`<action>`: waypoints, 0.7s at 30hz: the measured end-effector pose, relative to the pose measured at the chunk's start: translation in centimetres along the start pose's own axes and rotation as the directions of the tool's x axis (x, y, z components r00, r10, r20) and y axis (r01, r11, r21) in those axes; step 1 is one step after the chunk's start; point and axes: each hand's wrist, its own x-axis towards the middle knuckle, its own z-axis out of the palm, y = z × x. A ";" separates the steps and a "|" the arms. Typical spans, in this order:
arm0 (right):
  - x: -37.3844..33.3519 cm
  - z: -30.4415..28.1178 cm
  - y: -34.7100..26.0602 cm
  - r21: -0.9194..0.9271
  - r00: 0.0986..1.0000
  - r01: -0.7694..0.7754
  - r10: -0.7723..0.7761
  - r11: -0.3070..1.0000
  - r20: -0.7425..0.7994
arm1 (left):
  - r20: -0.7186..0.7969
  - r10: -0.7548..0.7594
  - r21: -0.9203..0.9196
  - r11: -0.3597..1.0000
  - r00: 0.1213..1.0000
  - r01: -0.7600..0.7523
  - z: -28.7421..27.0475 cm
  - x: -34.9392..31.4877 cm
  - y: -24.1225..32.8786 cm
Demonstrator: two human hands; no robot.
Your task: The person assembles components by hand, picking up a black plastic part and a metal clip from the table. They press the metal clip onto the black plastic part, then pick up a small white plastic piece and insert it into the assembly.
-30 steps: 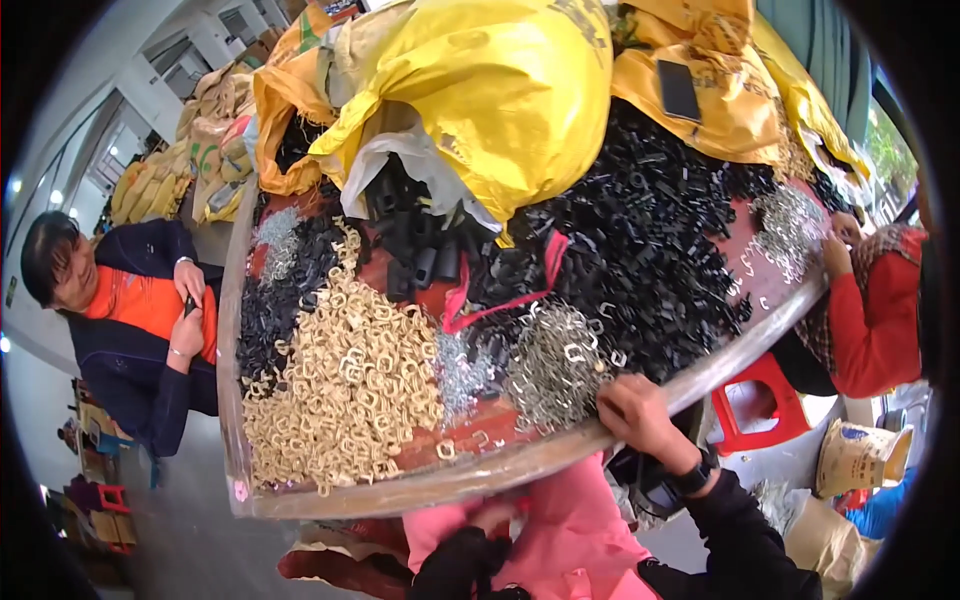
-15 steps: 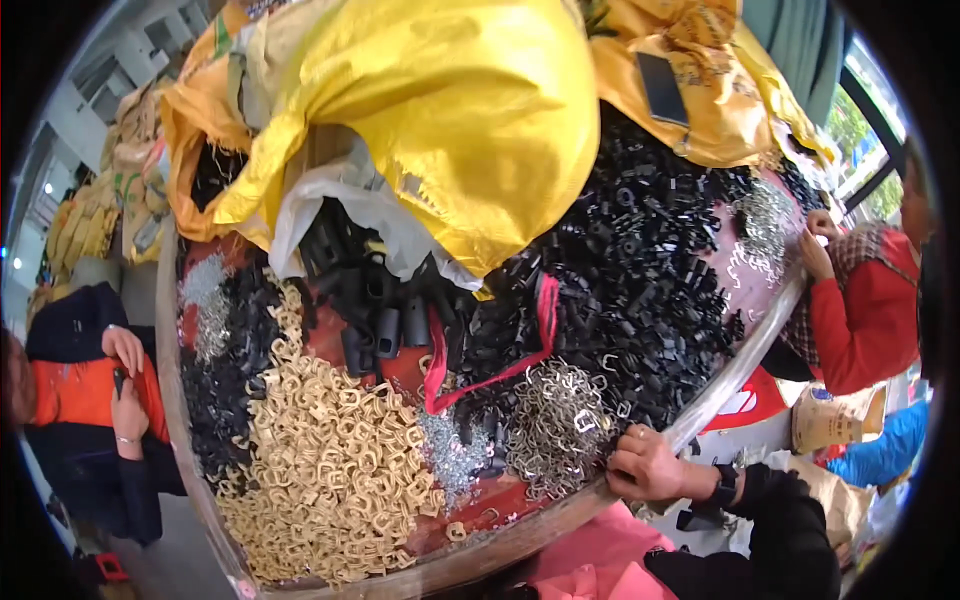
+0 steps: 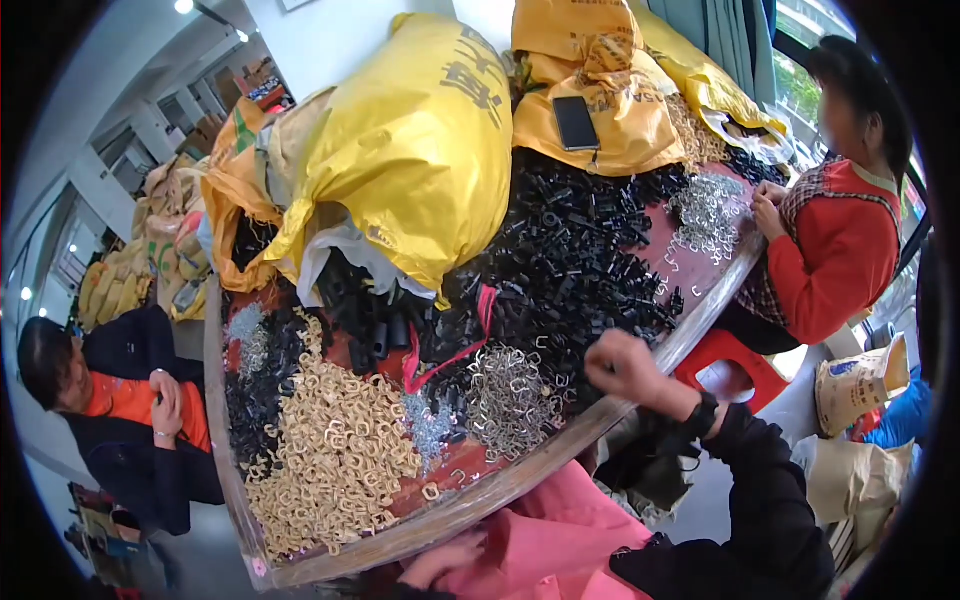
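Note:
My right hand [image 3: 628, 366], with a dark watch on the wrist, is raised over the table's near right rim, beside the black plastic parts [image 3: 570, 235]. Its fingers are curled in and slightly blurred; whatever they hold is hidden. Low at the near edge, my left hand [image 3: 450, 560] lies over my pink apron [image 3: 550, 520], its fingers smeared by motion. A pile of bent silver metal rings [image 3: 510, 400] is closest to the right hand on its left. Further left spreads a heap of tan U-shaped pieces [image 3: 325, 450], with small clear bits [image 3: 428, 425] between the two piles.
A wooden rim [image 3: 470, 515] edges the red table. Large yellow sacks [image 3: 410, 150] stand at the back, with a phone [image 3: 575, 123] on one. A pink strap [image 3: 455, 355] lies among the parts. One person [image 3: 835, 220] sits at right, another [image 3: 140, 410] at left.
My right hand has lifted off the wooden rim and moved in over the black parts. My left hand has come into view low down. The view has shifted, showing more of the room.

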 end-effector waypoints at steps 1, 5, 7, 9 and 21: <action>0.6 -1.6 1.7 -0.060 0.997 -0.051 0.047 0.997 -0.063 | 0.047 0.042 -0.224 0.974 0.998 -0.030 -2.5 -2.2 2.0; 4.3 -4.4 11.2 -0.103 0.948 -0.267 0.241 0.958 -0.209 | 0.020 0.176 -0.725 0.681 0.984 -0.107 -15.9 -4.7 9.1; 5.9 -5.6 15.6 -0.295 0.835 -0.544 0.471 0.785 -0.287 | -0.151 0.005 -0.778 0.617 0.988 -0.122 -22.7 -1.3 11.5; 6.7 -6.6 19.1 -0.243 0.772 -0.625 0.541 0.742 -0.335 | -0.475 0.109 -0.501 0.782 0.873 -0.370 -28.5 4.4 12.8; 15.1 -3.8 27.6 -0.005 0.620 -0.718 0.637 0.696 -0.459 | -0.682 -0.077 -0.019 0.996 0.727 0.088 -46.1 30.6 9.4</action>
